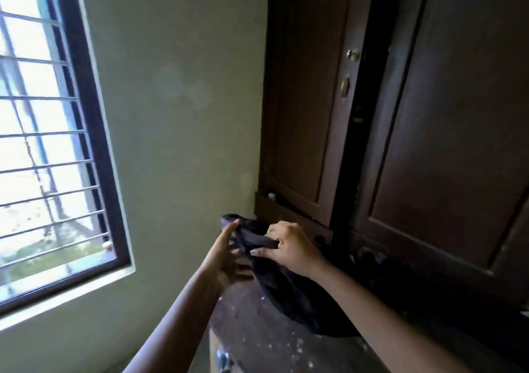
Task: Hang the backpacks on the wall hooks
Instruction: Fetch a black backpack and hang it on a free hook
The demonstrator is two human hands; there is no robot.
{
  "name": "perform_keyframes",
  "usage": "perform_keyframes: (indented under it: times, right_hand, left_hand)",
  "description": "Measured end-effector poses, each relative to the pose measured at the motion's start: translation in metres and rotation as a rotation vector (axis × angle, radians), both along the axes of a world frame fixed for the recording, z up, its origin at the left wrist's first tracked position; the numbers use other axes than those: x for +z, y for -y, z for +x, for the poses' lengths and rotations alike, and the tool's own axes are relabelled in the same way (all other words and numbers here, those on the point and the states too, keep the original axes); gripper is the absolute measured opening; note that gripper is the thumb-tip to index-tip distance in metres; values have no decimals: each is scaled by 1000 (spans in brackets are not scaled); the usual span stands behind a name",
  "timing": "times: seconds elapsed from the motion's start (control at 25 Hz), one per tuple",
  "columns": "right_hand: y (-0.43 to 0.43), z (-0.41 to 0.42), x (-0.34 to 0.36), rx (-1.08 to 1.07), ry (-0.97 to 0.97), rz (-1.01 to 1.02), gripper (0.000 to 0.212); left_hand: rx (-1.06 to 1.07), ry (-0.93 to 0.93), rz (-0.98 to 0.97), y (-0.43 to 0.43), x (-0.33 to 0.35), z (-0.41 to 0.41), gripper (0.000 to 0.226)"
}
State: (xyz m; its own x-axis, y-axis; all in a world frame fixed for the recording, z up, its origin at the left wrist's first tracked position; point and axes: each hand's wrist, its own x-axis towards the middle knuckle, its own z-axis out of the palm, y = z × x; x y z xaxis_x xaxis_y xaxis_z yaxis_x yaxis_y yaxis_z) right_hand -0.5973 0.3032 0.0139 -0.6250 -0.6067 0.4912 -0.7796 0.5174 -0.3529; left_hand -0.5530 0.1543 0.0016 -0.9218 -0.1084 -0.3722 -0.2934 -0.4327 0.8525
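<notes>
A dark backpack [289,292] is lifted off a speckled brown surface [257,341] in front of a dark wooden cupboard. My left hand [226,255] grips its top edge from the left, fingers curled around the fabric. My right hand [289,246] pinches the same top part from the right, thumb and fingers closed on a strap or fold. The bag's body hangs down below my right wrist. No wall hook shows in view.
A dark wooden cupboard [400,115] with a small knob [352,55] and a brass keyhole plate fills the right. A plain green wall [177,115] stands in the middle. A barred window [43,143] with a dark frame is at the left. More dark items [372,261] lie by the cupboard's base.
</notes>
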Motion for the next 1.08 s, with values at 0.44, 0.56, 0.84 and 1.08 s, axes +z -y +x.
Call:
perform_keyframes:
  times: [0.44, 0.56, 0.84, 1.08]
  right_hand:
    - [219, 209, -54, 566, 230, -62, 37]
    - [266, 254, -53, 724, 229, -10, 38]
    - [364, 295, -104, 922, 429, 120, 47]
    - [438, 355, -166, 1006, 1084, 320, 24]
  left_hand:
    - [782, -187, 122, 183, -53, 260, 31]
    - [965, -243, 255, 222, -71, 320, 26]
    - [1243, -222, 346, 283, -113, 397, 23]
    - [1611, -60, 327, 328, -138, 472, 39]
